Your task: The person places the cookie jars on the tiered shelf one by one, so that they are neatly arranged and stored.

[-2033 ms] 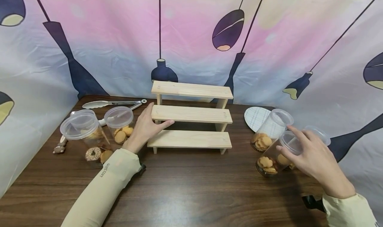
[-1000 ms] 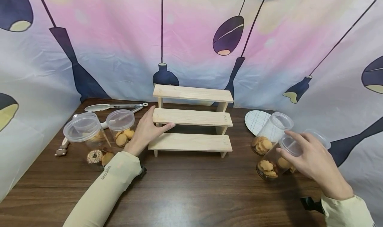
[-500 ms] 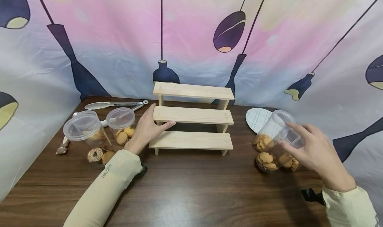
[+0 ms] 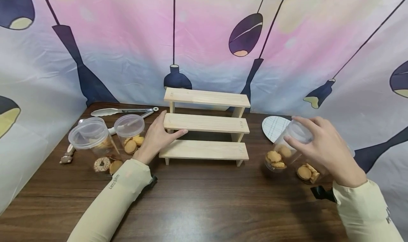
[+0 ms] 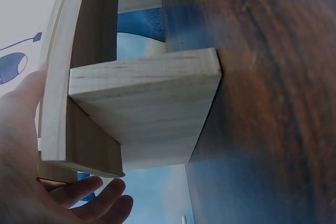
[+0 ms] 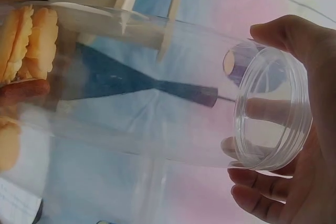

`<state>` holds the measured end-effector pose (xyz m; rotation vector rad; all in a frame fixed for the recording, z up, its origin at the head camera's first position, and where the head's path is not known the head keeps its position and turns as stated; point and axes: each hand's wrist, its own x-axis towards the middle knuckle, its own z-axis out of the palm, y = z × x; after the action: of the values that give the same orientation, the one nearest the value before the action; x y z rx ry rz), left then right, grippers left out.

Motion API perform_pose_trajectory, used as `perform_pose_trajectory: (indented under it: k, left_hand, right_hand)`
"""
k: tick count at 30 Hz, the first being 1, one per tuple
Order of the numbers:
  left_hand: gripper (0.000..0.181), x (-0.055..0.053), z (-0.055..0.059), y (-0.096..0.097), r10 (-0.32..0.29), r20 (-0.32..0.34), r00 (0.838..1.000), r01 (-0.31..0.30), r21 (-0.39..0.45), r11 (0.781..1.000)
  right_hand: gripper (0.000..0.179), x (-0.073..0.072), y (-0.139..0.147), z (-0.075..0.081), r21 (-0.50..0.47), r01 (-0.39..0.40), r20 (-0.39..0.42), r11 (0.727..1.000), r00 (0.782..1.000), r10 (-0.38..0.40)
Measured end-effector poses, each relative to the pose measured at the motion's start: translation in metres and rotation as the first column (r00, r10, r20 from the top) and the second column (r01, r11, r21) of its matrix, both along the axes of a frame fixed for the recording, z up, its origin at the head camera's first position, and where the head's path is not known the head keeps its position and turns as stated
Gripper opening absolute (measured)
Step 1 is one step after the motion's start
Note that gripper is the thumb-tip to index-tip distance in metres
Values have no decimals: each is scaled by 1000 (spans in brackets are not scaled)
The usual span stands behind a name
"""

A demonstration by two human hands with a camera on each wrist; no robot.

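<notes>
My left hand [image 4: 156, 137] grips the left end of a three-step pale wooden display stand [image 4: 205, 123]. Its thumb lies along the middle step, and in the left wrist view several fingertips [image 5: 113, 192] show past the board's edge. My right hand [image 4: 325, 150] holds a clear plastic jar of cookies [image 4: 288, 142] from above, thumb and fingers around its lid [image 6: 273, 108]. Scalloped cookies [image 6: 31, 45] lie at the jar's bottom. The jar leans in the head view and overlaps another cookie jar behind it.
Another jar's cookies [image 4: 307, 173] show below my right hand. A white checked oval plate [image 4: 272, 127] lies behind on the right. On the left stand several lidded jars, one with ring cookies [image 4: 102, 164], beside metal tongs [image 4: 124, 111] and a brown-ended utensil [image 4: 67, 157].
My right hand has taken hold of the front cookie jar and moved it left and back, uncovering the cookies of the jar on its right. My left hand has stayed on the stand.
</notes>
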<state>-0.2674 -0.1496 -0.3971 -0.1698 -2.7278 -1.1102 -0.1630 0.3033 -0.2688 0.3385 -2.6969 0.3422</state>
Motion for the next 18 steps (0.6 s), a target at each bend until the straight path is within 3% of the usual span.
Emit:
perform_pose_trajectory:
  k: [10, 18]
  left_hand:
    - [123, 0, 1, 1, -4, -12, 1000, 4, -4, 1000]
    - [123, 1, 0, -1, -3, -10, 1000, 3, 7, 1000]
  right_hand:
    - [61, -17, -19, 25, 0, -78, -36, 997, 996, 78]
    - [64, -28, -34, 51, 16, -58, -13, 998, 998, 58]
